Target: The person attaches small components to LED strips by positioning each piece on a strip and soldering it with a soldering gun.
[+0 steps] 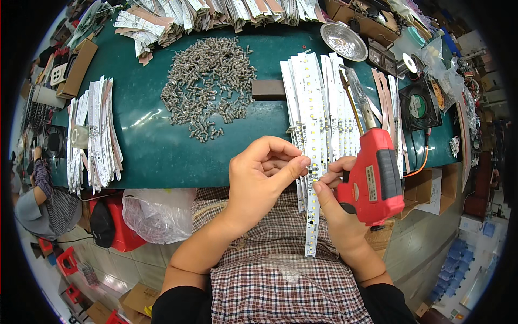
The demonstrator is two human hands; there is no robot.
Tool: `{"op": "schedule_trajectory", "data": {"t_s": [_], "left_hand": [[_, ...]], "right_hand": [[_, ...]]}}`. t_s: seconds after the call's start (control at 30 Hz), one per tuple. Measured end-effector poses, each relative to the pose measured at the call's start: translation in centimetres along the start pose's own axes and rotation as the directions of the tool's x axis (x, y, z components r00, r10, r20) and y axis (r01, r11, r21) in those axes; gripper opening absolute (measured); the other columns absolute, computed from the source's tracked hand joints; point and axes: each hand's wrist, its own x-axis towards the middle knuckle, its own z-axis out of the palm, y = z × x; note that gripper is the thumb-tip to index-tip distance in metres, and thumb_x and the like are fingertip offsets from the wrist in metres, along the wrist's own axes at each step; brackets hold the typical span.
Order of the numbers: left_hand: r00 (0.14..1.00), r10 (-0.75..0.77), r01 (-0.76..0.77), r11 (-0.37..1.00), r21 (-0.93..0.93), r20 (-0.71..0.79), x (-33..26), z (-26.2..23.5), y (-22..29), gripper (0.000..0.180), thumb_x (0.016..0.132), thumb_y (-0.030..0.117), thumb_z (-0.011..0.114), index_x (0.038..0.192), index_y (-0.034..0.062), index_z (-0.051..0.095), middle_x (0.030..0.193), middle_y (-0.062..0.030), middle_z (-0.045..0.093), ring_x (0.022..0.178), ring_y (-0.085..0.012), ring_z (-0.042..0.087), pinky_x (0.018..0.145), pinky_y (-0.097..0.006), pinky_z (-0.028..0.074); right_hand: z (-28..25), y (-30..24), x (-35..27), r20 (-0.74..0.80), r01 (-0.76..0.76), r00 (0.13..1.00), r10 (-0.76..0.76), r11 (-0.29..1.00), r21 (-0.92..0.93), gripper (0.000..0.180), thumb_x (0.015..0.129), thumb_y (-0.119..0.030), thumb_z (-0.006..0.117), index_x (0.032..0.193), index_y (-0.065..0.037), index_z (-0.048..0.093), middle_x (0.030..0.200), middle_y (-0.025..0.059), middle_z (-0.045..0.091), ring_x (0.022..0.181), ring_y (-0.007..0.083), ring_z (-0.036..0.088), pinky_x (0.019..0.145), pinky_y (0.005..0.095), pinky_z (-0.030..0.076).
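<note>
A narrow white LED strip board [312, 227] with small yellow chips runs toward me over the table edge and my lap. Beside its left edge, my left hand [264, 173] has thumb and index finger pinched together; whatever is between them is too small to make out. My right hand [342, 208] is closed at the strip's right edge, thumb and fingers against it. Over those fingers lies a red and black soldering gun [372, 178], its tip pointing away from me; its grip on my hand is partly hidden. More white LED boards [310, 81] lie beneath and beyond.
A heap of small metal parts [210, 81] lies on the green table [145, 146]. Bundled strips [97, 135] are at left, more [216, 13] along the back. A dark block [268, 90], metal dish [343, 41] and small fan [418, 105] stand around. Another person [43, 210] is at far left.
</note>
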Motion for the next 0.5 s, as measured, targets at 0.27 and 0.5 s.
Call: {"op": "schedule_trajectory", "data": {"t_s": [0.27,0.5], "left_hand": [[0.998,0.062,-0.056,0.983,0.177,-0.031,-0.19,0.21,0.38,0.015,0.085,-0.001,0.068,0.096,-0.0039,0.058,0.088,-0.0111,0.067,0.075,-0.0123,0.067,0.066,-0.022,0.057],[0.998,-0.063,0.063,0.998,-0.022,0.009,0.10,-0.34,0.19,0.016,0.088,0.004,0.066,0.101,-0.0042,0.059,0.091,-0.0116,0.067,0.075,-0.0133,0.067,0.065,-0.024,0.057]], "right_hand": [[0.19,0.21,-0.39,0.049,0.109,0.994,-0.102,0.978,-0.180,0.036,0.081,0.008,0.065,0.110,-0.001,0.046,0.097,0.0048,0.050,0.082,0.0083,0.057,0.067,0.0211,0.048],[0.26,0.59,-0.04,-0.007,0.046,0.999,-0.046,0.999,-0.009,0.039,0.080,0.009,0.066,0.112,0.000,0.045,0.100,0.0069,0.051,0.080,0.0091,0.059,0.064,0.0208,0.050]]}}
